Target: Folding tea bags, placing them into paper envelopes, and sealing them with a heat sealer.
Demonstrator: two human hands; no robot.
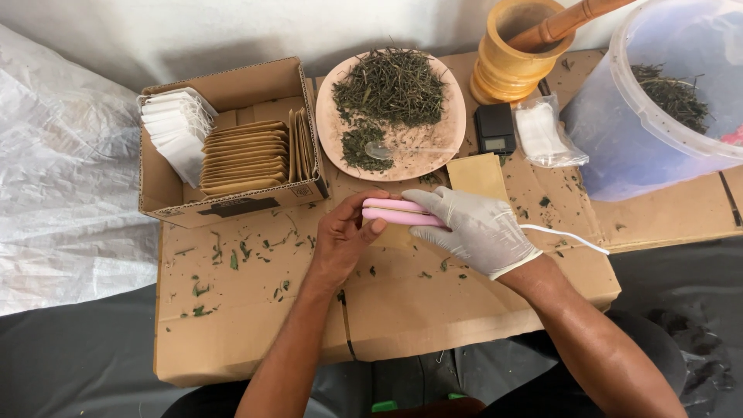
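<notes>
Flattened cardboard sheet [433,310] — bears box [232,201], plate [457,131], mortar [511,73], scale [495,128], bucket [619,147].

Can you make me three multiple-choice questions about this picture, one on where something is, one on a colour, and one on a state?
1. Where is the plate of dried herbs?
A. Inside the cardboard box
B. Between the cardboard box and the wooden mortar
C. In the plastic bucket

2. What colour is the clamp tool held in both hands?
A. Pink
B. Green
C. Black

3. Which hand wears a glove?
A. Left
B. Right
C. Both

Answers:
1. B: the plate sits right of the cardboard box and left of the wooden mortar.
2. A: the clamp tool shows pale pink between the hands.
3. B: the right hand wears a white glove, while the left hand is bare.
</notes>
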